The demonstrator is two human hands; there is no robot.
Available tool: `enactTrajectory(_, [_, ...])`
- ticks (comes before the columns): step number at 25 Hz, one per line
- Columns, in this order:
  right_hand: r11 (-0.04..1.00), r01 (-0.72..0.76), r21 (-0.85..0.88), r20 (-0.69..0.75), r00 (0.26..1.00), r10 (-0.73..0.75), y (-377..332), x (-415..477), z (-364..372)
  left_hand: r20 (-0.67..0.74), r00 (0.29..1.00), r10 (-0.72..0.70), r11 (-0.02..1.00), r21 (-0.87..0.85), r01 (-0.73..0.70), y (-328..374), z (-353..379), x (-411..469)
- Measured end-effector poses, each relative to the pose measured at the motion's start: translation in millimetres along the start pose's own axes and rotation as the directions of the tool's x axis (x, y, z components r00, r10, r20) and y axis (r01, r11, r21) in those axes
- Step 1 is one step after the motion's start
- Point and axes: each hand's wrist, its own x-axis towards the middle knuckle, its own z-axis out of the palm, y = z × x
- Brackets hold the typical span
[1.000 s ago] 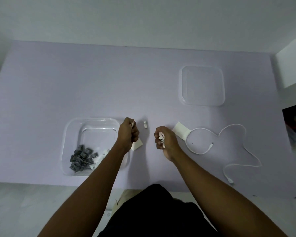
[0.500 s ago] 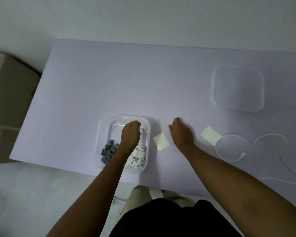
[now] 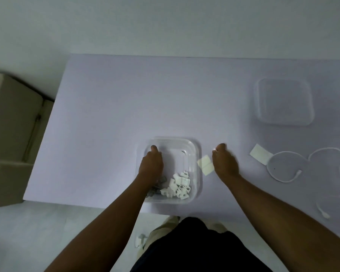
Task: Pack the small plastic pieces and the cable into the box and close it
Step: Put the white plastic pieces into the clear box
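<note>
L hand over clear box on table, fingers curled, can't tell if gripping. White + grey pieces in box. R hand beside box, grip unclear. Cable, lid further right. No legible text.

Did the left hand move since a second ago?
Yes. The left hand went left, away from the small paper slip, and now sits over the clear box, above the grey pieces.
</note>
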Motion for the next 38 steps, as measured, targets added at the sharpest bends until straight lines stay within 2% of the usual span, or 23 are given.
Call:
enactTrajectory(2, [1.000,0.009,-0.006,-0.028,1.000,-0.010,-2,-3,2,0.014,0.998,0.058,0.996,0.073,-0.059,-4,1,14])
enactTrajectory(6, [0.999,0.036,-0.010,-0.006,0.999,-0.036,-6,1,-4,0.062,0.997,0.049,0.987,0.148,-0.057,-9,2,27])
enactTrajectory(9, [1.000,-0.015,-0.003,0.027,1.000,0.015,-10,4,-7,0.119,0.991,0.062,0.975,0.206,-0.086,-16,5,30])
enactTrajectory(12, [0.979,-0.116,0.170,0.087,0.991,0.103,-11,5,-6,0.132,0.985,0.108,0.960,0.242,-0.138,-20,3,31])
enactTrajectory(15, [0.828,-0.171,0.535,0.126,0.985,0.122,-30,5,-19,0.107,0.990,0.096,0.976,0.183,-0.114,-19,-8,25])
enactTrajectory(17, [0.640,-0.214,0.738,0.157,0.977,0.145,-59,-2,-41,0.093,0.991,0.098,0.976,0.183,-0.114,-16,-21,20])
enactTrajectory(19, [0.434,-0.302,0.849,0.288,0.953,0.100,-96,-18,-60,0.013,0.991,0.130,0.978,0.165,-0.130,-17,-36,14])
enactTrajectory(21, [0.363,-0.387,0.848,0.423,0.906,-0.024,-129,-37,-65,-0.150,0.974,0.169,0.983,0.094,-0.156,-25,-48,10])
enactTrajectory(23, [0.438,-0.446,0.781,0.534,0.840,-0.097,-154,-49,-50,-0.290,0.950,0.117,0.990,-0.038,-0.134,-42,-53,11])
enactTrajectory(25, [0.521,-0.508,0.686,0.615,0.787,-0.043,-169,-51,-23,-0.242,0.970,0.007,0.975,-0.212,-0.060,-61,-47,18])
enactTrajectory(28, [0.492,-0.638,0.592,0.691,0.716,0.097,-181,-44,10,-0.047,0.998,0.045,0.915,-0.398,-0.060,-75,-31,28])
enactTrajectory(30, [0.461,-0.687,0.562,0.703,0.690,0.172,-189,-41,22,-0.048,0.998,0.032,0.884,-0.466,-0.051,-74,-25,31])
enactTrajectory(33, [0.474,-0.697,0.538,0.669,0.695,0.262,-203,-36,32,-0.055,0.998,0.015,0.871,-0.489,-0.040,-73,-20,35])
enactTrajectory(35, [0.415,-0.720,0.556,0.680,0.681,0.270,-211,-34,33,-0.043,0.999,0.018,0.862,-0.506,-0.038,-71,-20,34])
enactTrajectory(38, [0.274,-0.749,0.604,0.708,0.662,0.247,-215,-34,26,-0.038,0.999,0.028,0.844,-0.535,-0.044,-67,-23,33])
